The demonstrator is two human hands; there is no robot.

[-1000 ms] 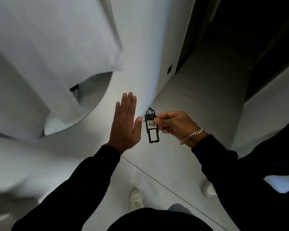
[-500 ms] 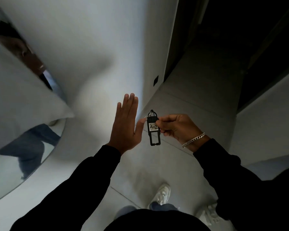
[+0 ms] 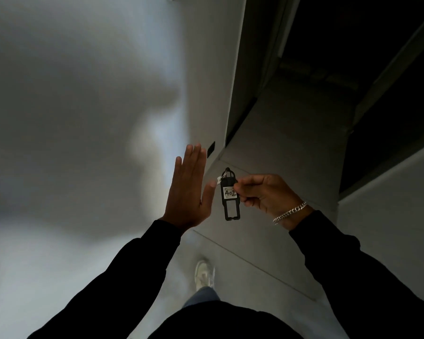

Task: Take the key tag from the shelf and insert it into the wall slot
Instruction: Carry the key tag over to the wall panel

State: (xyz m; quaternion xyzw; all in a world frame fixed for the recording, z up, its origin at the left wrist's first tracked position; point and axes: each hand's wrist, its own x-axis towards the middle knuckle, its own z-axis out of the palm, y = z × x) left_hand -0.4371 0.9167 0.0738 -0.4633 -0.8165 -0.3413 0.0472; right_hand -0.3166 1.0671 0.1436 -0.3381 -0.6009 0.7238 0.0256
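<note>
A black key tag with a white label reading 402 hangs upright from my right hand, pinched between thumb and fingers at its right edge. A small metal ring shows at its top. My left hand is held flat and open just left of the tag, fingers together and pointing up, thumb tip close to the tag's top. Both sleeves are black; a silver bracelet sits on my right wrist. A small dark rectangular plate sits on the white wall beyond my left fingertips. No shelf is in view.
A white wall fills the left, with a shadow on it. A grey tiled floor runs ahead into a dark doorway. One white shoe shows below. A white surface stands at right.
The view has swung right and forward along the wall; the round mirror and white cloth on the left have left the frame. Both hands and the tag keep their pose.
</note>
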